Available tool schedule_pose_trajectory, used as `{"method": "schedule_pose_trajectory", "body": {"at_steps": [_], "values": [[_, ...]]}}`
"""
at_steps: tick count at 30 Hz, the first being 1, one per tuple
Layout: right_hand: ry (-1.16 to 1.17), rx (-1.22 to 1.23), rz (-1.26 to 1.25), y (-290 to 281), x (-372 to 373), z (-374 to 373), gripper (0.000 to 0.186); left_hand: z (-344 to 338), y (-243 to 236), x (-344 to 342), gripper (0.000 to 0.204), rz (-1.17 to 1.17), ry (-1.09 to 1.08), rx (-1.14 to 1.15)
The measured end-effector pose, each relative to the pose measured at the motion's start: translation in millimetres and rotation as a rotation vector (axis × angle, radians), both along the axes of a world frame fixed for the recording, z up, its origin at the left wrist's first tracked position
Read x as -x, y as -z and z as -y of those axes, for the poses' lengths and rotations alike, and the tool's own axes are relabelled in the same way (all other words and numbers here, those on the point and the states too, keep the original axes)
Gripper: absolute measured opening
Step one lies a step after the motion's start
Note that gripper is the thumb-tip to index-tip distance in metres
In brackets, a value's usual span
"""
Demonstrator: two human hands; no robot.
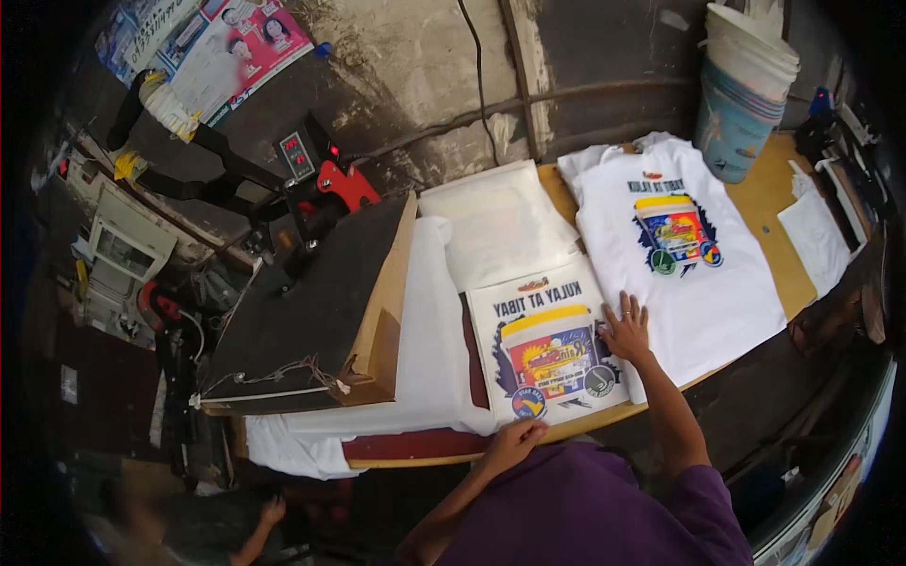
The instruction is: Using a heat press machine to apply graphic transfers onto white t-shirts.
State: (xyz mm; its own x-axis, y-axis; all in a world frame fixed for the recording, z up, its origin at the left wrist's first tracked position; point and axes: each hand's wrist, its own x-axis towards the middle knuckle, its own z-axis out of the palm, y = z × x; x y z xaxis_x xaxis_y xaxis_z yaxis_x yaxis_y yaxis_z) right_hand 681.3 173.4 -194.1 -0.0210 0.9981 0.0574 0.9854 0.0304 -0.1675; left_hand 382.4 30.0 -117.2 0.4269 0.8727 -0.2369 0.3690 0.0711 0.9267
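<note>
A stack of printed sheets (559, 311) lies at the table's near edge, the top one carrying a mirrored colour design of a paint bucket. My right hand (626, 328) rests with spread fingers along the right side of this sheet, next to a white T-shirt (604, 217). That shirt is laid flat and bears the same design, not mirrored. At the sheet's near left corner is my left hand (514, 445), its fingers drawn together. Whether they pinch the paper is hidden. Pale blank sheets (495, 222) lie behind the stack.
A heat press with a large dark upper plate (311, 302) stands left, over white cloth (425, 349). Its lit control box (295, 155) is behind. Stacked buckets (744, 104) stand at the back right, near folded white cloth (816, 241). Another person (212, 528) is at lower left.
</note>
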Motion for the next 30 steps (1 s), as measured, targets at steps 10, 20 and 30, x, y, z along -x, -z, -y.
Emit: {"method": "schedule_pose_trajectory", "body": {"at_steps": [10, 20, 30], "values": [[-0.03, -0.072, -0.024, -2, -3, 3, 0.05, -91, 16, -39, 0.026, 1.203, -0.901, 0.434], [-0.032, -0.103, -0.075, -1, -7, -1, 0.049, -125, 16, -37, 0.056, 1.253, -1.221, 0.281], [-0.03, -0.098, -0.094, -2, -5, -1, 0.048, -136, 17, -35, 0.066, 1.319, -1.255, 0.23]]}}
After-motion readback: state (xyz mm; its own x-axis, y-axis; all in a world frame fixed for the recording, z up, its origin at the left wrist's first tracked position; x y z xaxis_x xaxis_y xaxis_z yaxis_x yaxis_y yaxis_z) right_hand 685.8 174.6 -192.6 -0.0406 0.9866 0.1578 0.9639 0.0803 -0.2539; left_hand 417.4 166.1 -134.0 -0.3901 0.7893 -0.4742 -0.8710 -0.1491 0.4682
